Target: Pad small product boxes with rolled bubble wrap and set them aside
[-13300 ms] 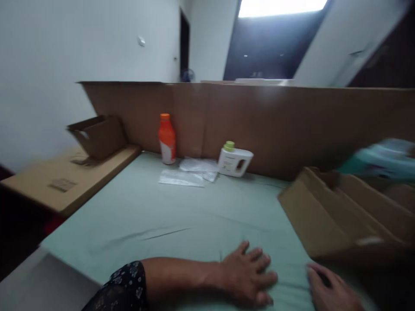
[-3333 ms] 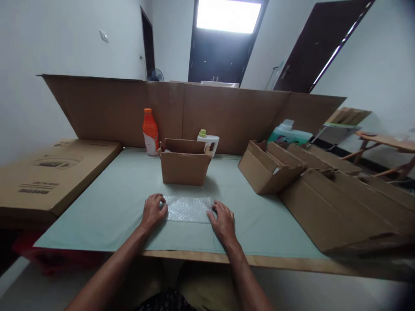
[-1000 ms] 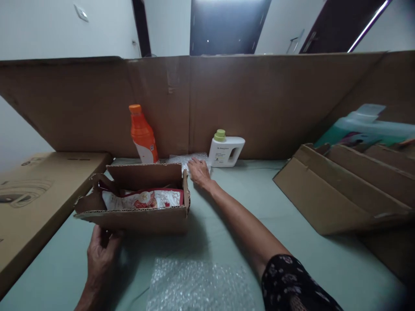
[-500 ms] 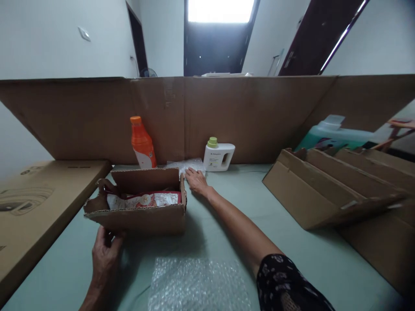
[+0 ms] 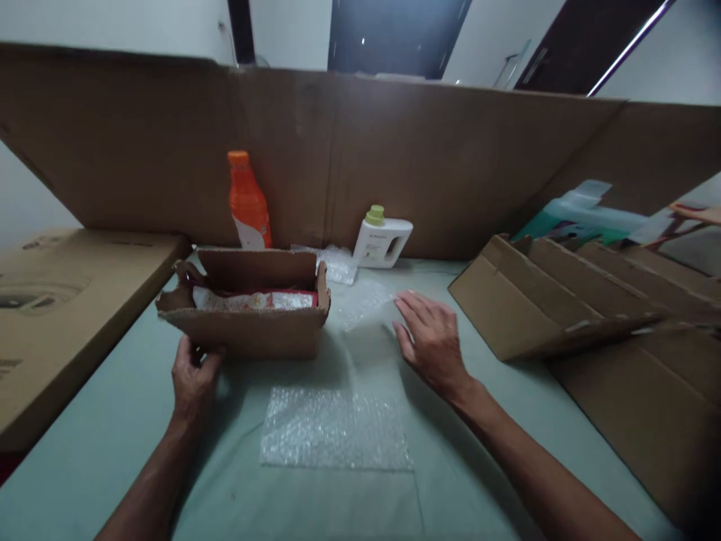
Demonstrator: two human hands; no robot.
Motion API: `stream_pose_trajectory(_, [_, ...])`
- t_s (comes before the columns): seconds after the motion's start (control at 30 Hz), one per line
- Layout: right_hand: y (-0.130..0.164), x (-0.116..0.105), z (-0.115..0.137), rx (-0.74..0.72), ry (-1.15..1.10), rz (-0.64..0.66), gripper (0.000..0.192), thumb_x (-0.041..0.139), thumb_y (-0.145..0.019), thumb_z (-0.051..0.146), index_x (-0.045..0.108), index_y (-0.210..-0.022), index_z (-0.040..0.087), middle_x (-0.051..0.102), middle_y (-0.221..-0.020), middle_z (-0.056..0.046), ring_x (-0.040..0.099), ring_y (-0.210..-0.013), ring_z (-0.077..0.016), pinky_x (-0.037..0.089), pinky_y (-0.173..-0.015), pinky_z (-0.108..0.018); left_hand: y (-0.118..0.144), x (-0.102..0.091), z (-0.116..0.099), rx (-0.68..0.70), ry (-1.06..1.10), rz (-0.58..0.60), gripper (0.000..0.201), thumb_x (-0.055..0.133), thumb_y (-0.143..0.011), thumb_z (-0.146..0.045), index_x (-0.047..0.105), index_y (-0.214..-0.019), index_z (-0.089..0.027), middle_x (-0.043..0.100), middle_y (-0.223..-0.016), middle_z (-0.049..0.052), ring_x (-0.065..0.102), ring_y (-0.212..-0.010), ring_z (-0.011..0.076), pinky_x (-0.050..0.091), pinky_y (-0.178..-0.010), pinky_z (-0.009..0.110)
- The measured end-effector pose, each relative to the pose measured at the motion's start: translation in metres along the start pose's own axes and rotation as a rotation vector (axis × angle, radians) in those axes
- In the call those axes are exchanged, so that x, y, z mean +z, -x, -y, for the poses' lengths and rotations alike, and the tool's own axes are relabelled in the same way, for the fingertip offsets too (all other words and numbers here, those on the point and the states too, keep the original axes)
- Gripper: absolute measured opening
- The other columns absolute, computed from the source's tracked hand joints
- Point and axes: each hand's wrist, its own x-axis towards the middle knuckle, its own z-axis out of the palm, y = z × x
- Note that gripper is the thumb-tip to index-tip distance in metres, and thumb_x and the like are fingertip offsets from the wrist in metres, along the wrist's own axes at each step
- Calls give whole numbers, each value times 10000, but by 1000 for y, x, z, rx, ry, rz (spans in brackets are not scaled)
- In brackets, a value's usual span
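Note:
A small open cardboard box (image 5: 248, 334) stands on the green table (image 5: 113, 451) with a red and white packet (image 5: 253, 300) inside. My left hand (image 5: 194, 376) grips the box at its near lower left corner. A bubble wrap sheet (image 5: 336, 428) lies flat in front of me, between my two arms. My right hand (image 5: 431, 338) rests flat with spread fingers, its fingertips at the edge of a second, thinner bubble wrap sheet (image 5: 363, 300) just right of the box. More bubble wrap (image 5: 336, 263) lies behind the box.
An orange bottle (image 5: 246, 201) and a white bottle with a green cap (image 5: 381, 242) stand against a tall cardboard wall (image 5: 451, 165). A large flat carton (image 5: 56, 300) lies at the left. Flattened cardboard boxes (image 5: 563, 315) are stacked at the right, with a teal jug (image 5: 580, 218) behind them.
My right hand has drawn back from the bubble wrap pile at the back wall toward me, and a thin sheet now lies by its fingertips. My left hand stays on the box.

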Motion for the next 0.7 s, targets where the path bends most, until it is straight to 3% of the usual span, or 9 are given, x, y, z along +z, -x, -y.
stream_pose_trajectory(0.17, [91, -50, 15, -8, 11, 95, 246, 509, -964, 141, 649, -1166, 145, 761, -1130, -110, 646, -1132, -295, 395, -1002, -465, -1, 0, 2, 18, 24, -17, 345, 679, -663, -380, 570, -947, -218, 584, -834, -12, 529, -761, 166, 431, -676, 265])
stream_pose_trajectory(0.27, [128, -59, 24, -1, -55, 141, 230, 524, -936, 119, 662, -1114, 166, 769, -1084, -91, 653, -1107, -293, 410, -982, -475, 0, 0, -1, 27, 38, -9, 347, 680, -664, -375, 564, -951, -218, 584, -847, -6, 546, -790, 178, 456, -711, 283])
stream_pose_trajectory(0.37, [147, -64, 31, -42, -196, 195, 228, 546, -907, 101, 671, -1064, 209, 756, -1130, -68, 640, -1148, -271, 428, -975, -457, 1, 0, -3, 40, 43, -11, 346, 678, -666, -377, 556, -948, -217, 579, -847, -1, 543, -790, 181, 467, -730, 299])
stream_pose_trajectory(0.47, [146, -72, 35, -50, -337, 239, 182, 568, -886, 103, 674, -945, 240, 720, -1231, -67, 603, -1227, -277, 433, -995, -476, 0, 0, -3, 39, 29, -16, 348, 672, -665, -379, 554, -949, -215, 570, -830, -3, 537, -777, 180, 469, -728, 303])
stream_pose_trajectory(0.57, [127, -75, 39, 68, -456, 247, 133, 573, -905, 158, 673, -915, 244, 708, -1249, -84, 627, -1196, -284, 470, -965, -485, 1, 1, -1, 29, 25, -19, 356, 679, -655, -383, 545, -941, -217, 547, -805, -13, 531, -753, 174, 459, -702, 293])
stream_pose_trajectory(0.7, [82, -47, 53, 311, -693, 321, 245, 561, -937, 262, 663, -1159, 257, 692, -1280, -95, 645, -1179, -269, 502, -985, -473, 3, 4, -3, 30, 66, -2, 350, 681, -660, -373, 526, -937, -226, 535, -822, -14, 527, -771, 175, 439, -692, 280])
